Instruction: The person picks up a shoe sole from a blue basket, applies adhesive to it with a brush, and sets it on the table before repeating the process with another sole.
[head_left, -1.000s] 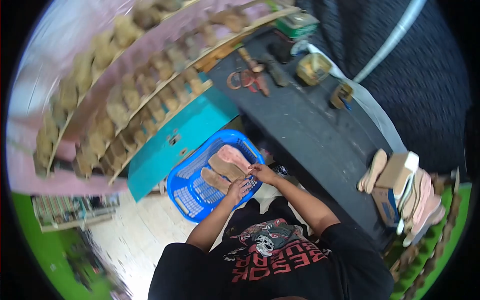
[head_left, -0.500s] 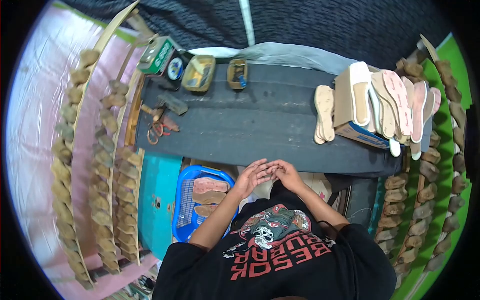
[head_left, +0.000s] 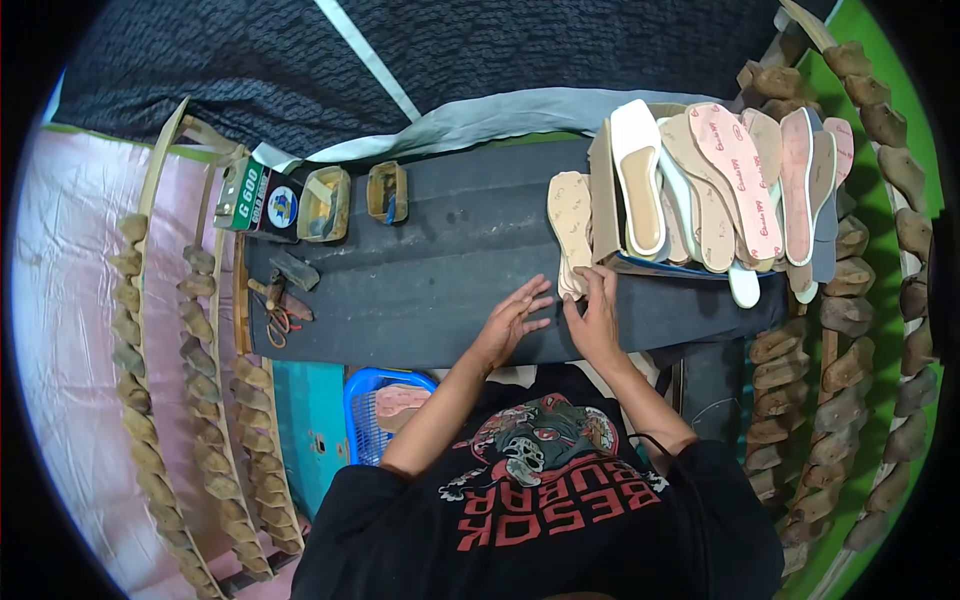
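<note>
Right hand (head_left: 597,315): partly open, thumb and fingers apart, tips at the near end of the loose insoles; whether they pinch one, cannot tell.
Left hand (head_left: 512,325): open, fingers spread, holding nothing visible; over the surface, just left of the right hand.
Loose insoles (head_left: 570,215): beige, overlapping; on the surface right of its middle, just beside the box, near ends set back from the near edge.
Step in hand: judged a reach to the loose insoles.
Next move: seems to call for thumb and fingertips closing on a near end, parting one layer from those beneath.
Cardboard box (head_left: 603,200): by the right edge of the surface, crammed with tilted white, beige, pink and grey insoles (head_left: 740,185), some jutting past its side.
Surface: long table (head_left: 450,240) under dark, creased cloth.
Near left corner: scissors (head_left: 278,325), beside a wooden-handled tool (head_left: 268,290).
Left edge, farther back: dark block (head_left: 295,268).
Far left corner: green and black can (head_left: 243,195).
Far edge, left part: two grubby tubs (head_left: 325,205), contents unclear.
Below the near edge, left: blue basket (head_left: 358,410), a pink insole (head_left: 398,405) within.
Room, both sides: racks of wooden foot shapes (head_left: 845,390).
Left wall: pale pink sheet (head_left: 80,300).
Beyond the far edge: dark curtain (head_left: 230,70).
</note>
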